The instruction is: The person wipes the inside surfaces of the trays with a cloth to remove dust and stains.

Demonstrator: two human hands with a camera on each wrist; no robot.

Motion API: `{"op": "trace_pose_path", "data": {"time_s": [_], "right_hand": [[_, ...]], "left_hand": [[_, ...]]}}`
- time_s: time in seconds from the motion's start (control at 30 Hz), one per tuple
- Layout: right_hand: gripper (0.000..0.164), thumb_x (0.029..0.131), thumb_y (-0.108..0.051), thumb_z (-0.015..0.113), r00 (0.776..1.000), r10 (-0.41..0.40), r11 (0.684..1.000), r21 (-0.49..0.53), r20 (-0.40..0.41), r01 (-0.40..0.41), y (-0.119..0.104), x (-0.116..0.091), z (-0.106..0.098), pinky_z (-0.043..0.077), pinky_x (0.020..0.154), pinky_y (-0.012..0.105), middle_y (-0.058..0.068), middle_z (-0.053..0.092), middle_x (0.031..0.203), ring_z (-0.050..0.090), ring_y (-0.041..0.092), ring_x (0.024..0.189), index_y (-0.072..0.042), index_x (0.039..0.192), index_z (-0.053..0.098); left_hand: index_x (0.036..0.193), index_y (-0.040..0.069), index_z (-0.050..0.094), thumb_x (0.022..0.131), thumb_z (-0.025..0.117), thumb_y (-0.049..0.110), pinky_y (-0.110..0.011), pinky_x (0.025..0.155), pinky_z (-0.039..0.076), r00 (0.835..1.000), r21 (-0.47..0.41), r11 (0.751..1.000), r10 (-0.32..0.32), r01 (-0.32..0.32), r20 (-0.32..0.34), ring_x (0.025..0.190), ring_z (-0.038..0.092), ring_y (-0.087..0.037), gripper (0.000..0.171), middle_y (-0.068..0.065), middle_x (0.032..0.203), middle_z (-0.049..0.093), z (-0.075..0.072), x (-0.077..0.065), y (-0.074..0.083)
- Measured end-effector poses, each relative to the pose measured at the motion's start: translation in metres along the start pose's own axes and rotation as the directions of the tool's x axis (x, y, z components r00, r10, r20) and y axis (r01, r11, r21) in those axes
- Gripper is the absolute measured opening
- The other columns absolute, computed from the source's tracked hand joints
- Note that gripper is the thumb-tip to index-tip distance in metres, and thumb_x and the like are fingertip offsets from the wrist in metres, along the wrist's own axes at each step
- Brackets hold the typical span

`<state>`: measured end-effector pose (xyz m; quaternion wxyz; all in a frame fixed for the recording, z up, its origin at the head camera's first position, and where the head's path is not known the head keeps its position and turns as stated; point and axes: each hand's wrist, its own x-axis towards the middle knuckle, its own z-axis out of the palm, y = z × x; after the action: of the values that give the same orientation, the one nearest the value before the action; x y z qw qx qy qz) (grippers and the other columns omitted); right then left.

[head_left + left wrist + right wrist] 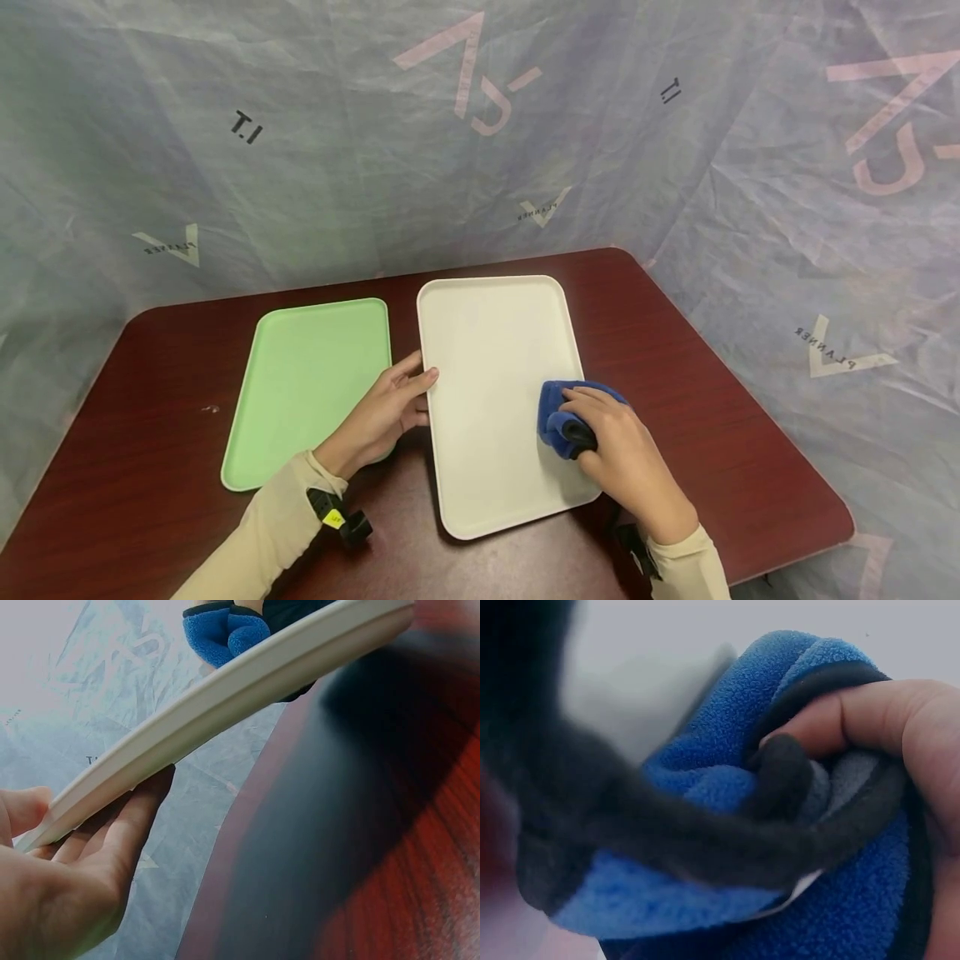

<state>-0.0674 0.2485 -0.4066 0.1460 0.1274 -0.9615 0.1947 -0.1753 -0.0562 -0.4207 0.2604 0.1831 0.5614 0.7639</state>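
Observation:
A white rectangular tray [498, 375] is held above the table by my left hand [386, 410] at its left edge. In the left wrist view the thumb lies over the rim of the tray [247, 690] and the fingers lie beneath it. My right hand [626, 450] grips a bunched blue cloth [553, 408] with dark edging, against the tray's face near its right edge. The right wrist view shows folds of the cloth [727, 712] gathered under the fingers of the hand [900, 720].
A light green tray [315, 383] lies on the dark red wooden table [675, 400], left of the white one. Grey printed sheeting [337, 167] hangs behind the table and along its right side. Each wrist wears a black strap with a small device [341, 517].

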Motion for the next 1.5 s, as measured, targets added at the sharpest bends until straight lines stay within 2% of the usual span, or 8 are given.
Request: {"op": "trace_pose_path", "data": {"time_s": [0.47, 0.93, 1.23, 1.5], "right_hand": [[0.06, 0.059, 0.017, 0.057, 1.0, -0.008, 0.999, 0.04, 0.029, 0.007, 0.0, -0.01, 0.002, 0.051, 0.094, 0.054, 0.01, 0.064, 0.131, 0.055, 0.029, 0.127, -0.011, 0.109, 0.073], [0.059, 0.057, 0.016, 0.058, 1.0, -0.025, 1.0, 0.001, -0.003, 0.025, -0.007, -0.01, 0.007, 0.048, 0.098, 0.056, 0.012, 0.066, 0.127, 0.056, 0.029, 0.126, -0.009, 0.109, 0.074], [0.062, 0.055, 0.017, 0.058, 0.997, -0.074, 0.997, 0.026, -0.001, 0.074, -0.023, -0.004, 0.013, 0.049, 0.099, 0.05, 0.013, 0.066, 0.127, 0.055, 0.028, 0.126, -0.009, 0.109, 0.073], [0.061, 0.055, 0.013, 0.063, 0.99, -0.139, 0.99, 0.01, 0.032, 0.139, -0.05, 0.002, 0.022, 0.046, 0.102, 0.051, 0.01, 0.065, 0.131, 0.053, 0.026, 0.129, -0.008, 0.112, 0.073]], "left_hand": [[0.152, 0.007, 0.035, 0.106, 0.052, 0.027, -0.035, 0.075, 0.059, 1.0, -0.003, 1.0, -0.01, 0.01, -0.006, 0.092, 0.07, -0.019, 0.053, -0.008, 0.114, 0.066, 0.001, 0.0, 0.002], [0.151, 0.008, 0.036, 0.105, 0.053, 0.027, -0.034, 0.074, 0.059, 1.0, 0.003, 1.0, 0.001, -0.001, 0.003, 0.091, 0.071, -0.019, 0.052, -0.009, 0.112, 0.068, 0.0, 0.001, 0.0], [0.151, 0.009, 0.037, 0.105, 0.053, 0.028, -0.034, 0.074, 0.059, 1.0, 0.0, 1.0, -0.003, 0.003, -0.003, 0.091, 0.071, -0.019, 0.052, -0.009, 0.113, 0.067, 0.0, 0.001, 0.0], [0.151, 0.009, 0.036, 0.105, 0.053, 0.028, -0.034, 0.073, 0.059, 1.0, -0.004, 1.0, 0.001, -0.001, -0.005, 0.091, 0.071, -0.019, 0.053, -0.009, 0.114, 0.067, -0.001, 0.002, -0.002]]}}
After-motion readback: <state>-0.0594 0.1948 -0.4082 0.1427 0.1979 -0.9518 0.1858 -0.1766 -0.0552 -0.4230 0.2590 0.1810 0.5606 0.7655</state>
